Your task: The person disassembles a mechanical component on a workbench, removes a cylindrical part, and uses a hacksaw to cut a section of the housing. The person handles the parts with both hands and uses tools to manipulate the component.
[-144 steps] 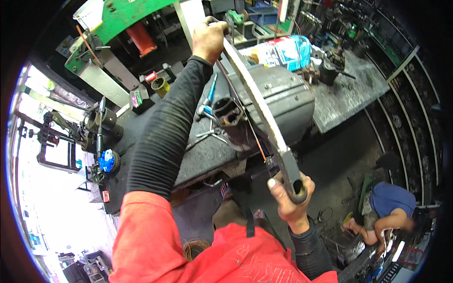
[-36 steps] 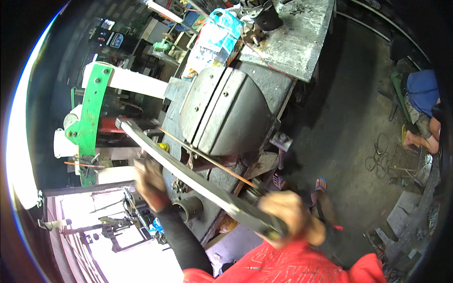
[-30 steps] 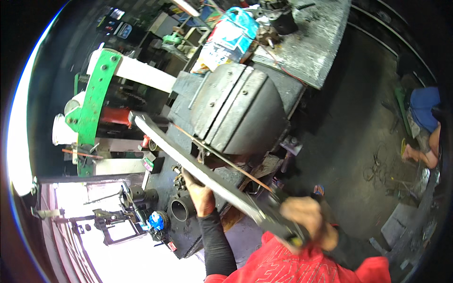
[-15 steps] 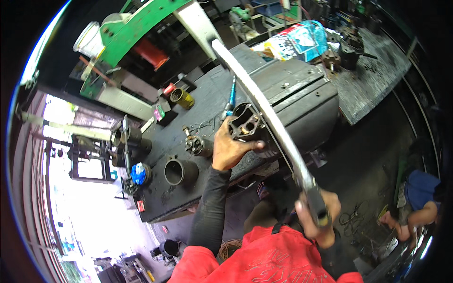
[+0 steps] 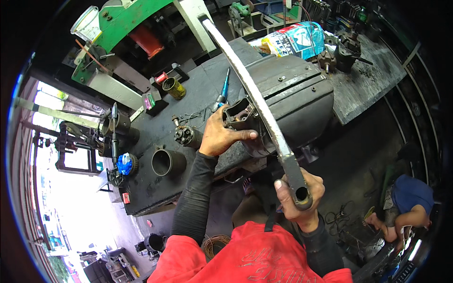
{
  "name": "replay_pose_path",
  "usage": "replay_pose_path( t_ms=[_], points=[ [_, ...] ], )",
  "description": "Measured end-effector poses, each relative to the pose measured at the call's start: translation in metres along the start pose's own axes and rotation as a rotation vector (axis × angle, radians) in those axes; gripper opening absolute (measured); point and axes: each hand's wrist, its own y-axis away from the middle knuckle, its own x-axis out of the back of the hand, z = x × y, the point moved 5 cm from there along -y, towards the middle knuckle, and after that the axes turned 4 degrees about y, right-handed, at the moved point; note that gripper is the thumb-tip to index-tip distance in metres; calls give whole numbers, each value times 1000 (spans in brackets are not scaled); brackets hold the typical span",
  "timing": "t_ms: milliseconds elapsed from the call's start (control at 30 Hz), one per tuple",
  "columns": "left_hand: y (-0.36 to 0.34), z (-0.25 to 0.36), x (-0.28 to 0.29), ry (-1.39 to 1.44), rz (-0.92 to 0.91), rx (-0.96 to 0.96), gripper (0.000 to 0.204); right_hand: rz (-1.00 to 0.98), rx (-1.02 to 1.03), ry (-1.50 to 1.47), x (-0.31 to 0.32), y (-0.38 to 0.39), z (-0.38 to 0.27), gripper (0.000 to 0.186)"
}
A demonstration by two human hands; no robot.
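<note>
My right hand is wrapped around the dark handle of a hacksaw with a long, pale metal frame. The saw stretches diagonally away from me, over a dark metal casing lying on the workbench. My left hand grips the hollow open end of that casing, fingers on its far left rim and thumb along the near side. From this angle the frame mostly hides the blade and the place where it meets the metal. Left of my left hand stand a round gear-like part and a hollow metal cylinder.
On the black workbench are a blue-handled tool, a yellowish can and a blue-wrapped part. A green press frame rises behind. A printed bag lies at the back. Another person crouches at the right.
My right hand and the hacksaw have moved forward, away from me. My left hand stays on the casing's open end. The whole view has shifted slightly.
</note>
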Motion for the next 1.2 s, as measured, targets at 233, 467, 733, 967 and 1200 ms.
replay_pose_path(
  t_ms=[233,467,733,967,1200],
  points=[
    [-8,0,2,30,-84,1,83,20,-60,-29,38,40,-44,16],
    [-10,-3,5,50,-77,-2,90,102,31,-98,-5,-21,-16,25],
    [-24,-3,11,-35,-175,-49,89,82,-41,-44,28,60,-27,14],
    [-22,-3,10,-14,-202,34,89,73,-236,-72,5,67,15,18],
    [-12,-2,3,-17,-136,18,93,106,19,-21,5,28,-26,17]
  ],
)
